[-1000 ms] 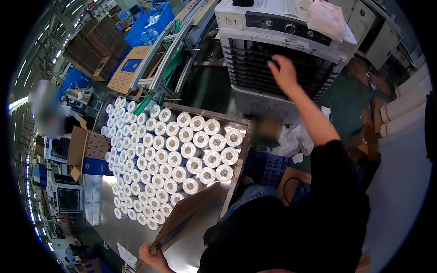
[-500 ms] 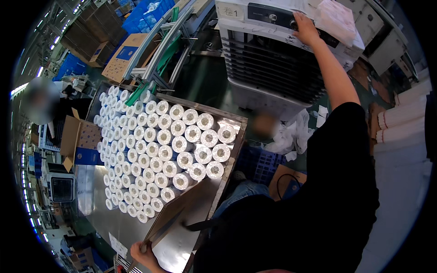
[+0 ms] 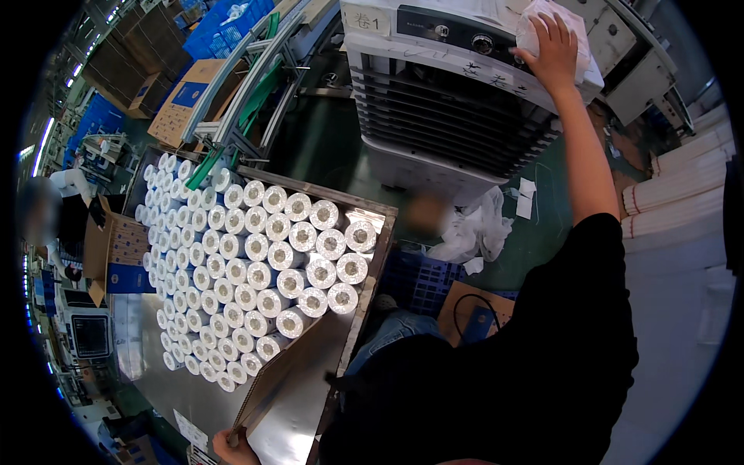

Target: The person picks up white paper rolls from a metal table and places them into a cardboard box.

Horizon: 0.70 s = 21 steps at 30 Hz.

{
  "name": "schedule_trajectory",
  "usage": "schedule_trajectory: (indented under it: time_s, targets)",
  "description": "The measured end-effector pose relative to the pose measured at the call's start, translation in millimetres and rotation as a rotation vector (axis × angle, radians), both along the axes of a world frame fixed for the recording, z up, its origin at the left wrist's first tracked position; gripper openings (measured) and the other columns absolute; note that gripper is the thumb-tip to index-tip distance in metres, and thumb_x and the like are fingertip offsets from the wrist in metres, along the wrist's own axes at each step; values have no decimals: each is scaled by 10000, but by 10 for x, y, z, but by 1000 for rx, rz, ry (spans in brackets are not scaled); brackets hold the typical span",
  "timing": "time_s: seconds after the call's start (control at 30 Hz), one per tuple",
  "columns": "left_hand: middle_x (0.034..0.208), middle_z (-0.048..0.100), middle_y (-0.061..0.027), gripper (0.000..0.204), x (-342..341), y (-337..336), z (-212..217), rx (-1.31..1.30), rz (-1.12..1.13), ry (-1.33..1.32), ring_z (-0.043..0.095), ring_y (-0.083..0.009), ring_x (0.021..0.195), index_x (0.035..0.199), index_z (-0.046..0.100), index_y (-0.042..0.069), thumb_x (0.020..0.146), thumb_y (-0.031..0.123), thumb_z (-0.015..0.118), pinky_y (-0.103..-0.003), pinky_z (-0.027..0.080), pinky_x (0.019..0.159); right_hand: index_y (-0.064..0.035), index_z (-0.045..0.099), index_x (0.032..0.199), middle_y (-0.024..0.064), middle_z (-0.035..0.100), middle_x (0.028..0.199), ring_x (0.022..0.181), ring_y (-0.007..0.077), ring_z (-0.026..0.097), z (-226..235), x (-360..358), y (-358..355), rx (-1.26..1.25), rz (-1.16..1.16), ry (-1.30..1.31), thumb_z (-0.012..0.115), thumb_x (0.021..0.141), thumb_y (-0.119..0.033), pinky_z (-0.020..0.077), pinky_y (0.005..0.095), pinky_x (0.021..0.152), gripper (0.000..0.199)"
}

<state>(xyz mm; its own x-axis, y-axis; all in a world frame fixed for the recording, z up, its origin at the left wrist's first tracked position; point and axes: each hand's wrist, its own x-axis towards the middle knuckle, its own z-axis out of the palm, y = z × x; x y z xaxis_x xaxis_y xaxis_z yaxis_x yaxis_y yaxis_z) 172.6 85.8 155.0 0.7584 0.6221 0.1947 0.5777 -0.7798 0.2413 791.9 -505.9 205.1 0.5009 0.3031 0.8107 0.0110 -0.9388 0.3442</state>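
Note:
My left hand [image 3: 235,449], at the bottom of the view, is closed on the edge of a brown cardboard sheet [image 3: 273,376]. The sheet stands tilted on the metal table [image 3: 298,422], along the near side of many white rolls [image 3: 256,275] that lie packed together with their round ends up. My right hand [image 3: 554,56] reaches far forward, fingers spread, over a pale pink plastic bag [image 3: 572,22]. That bag lies on top of a white air cooler [image 3: 364,22] with dark louvres. Beside my thumb is the cooler's black control panel with a round knob [image 3: 483,44].
An aluminium frame [image 3: 256,93] with green strips stands beyond the table. At the left, a person in black stands by an open carton [image 3: 128,248]. Crumpled white plastic [image 3: 473,225] and a blue crate [image 3: 411,279] are on the floor. White rolled material [image 3: 674,186] stands at the right.
My right hand has moved from the control panel to the pink bag, its fingers now spread. The left hand keeps its hold on the cardboard sheet. The person at the left has reached toward the carton.

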Motion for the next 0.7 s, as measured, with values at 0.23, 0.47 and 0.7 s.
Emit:
schedule_trajectory:
  time_s: [0.23, 0.47, 0.7]
  targets:
    - [668, 607, -158, 203, 100, -16, 33, 27, -24, -31, 541, -274, 585, 744, 634, 3, 695, 162, 751, -362, 449, 578, -228, 249, 1395, 20, 275, 1447, 1328, 250, 260, -42, 255, -317, 159, -356, 534, 761, 587, -505, 254, 524, 1019, 996]
    - [662, 597, -193, 284, 41, -40, 70, 9, 133, 73, 527, -330, 576, 730, 625, -12, 700, 240, 754, -406, 437, 579, -202, 270, 1388, 29, 285, 1439, 1312, 246, 287, -4, 333, -223, 83, -340, 521, 759, 571, -522, 296, 531, 984, 1004]
    - [653, 593, -203, 289, 174, -110, 126, 159, 60, 97, 535, -336, 563, 717, 630, -8, 680, 245, 764, -406, 435, 572, -240, 343, 1358, 34, 328, 1411, 1268, 271, 348, -206, 396, -412, -12, -342, 490, 738, 621, -484, 325, 527, 971, 871]
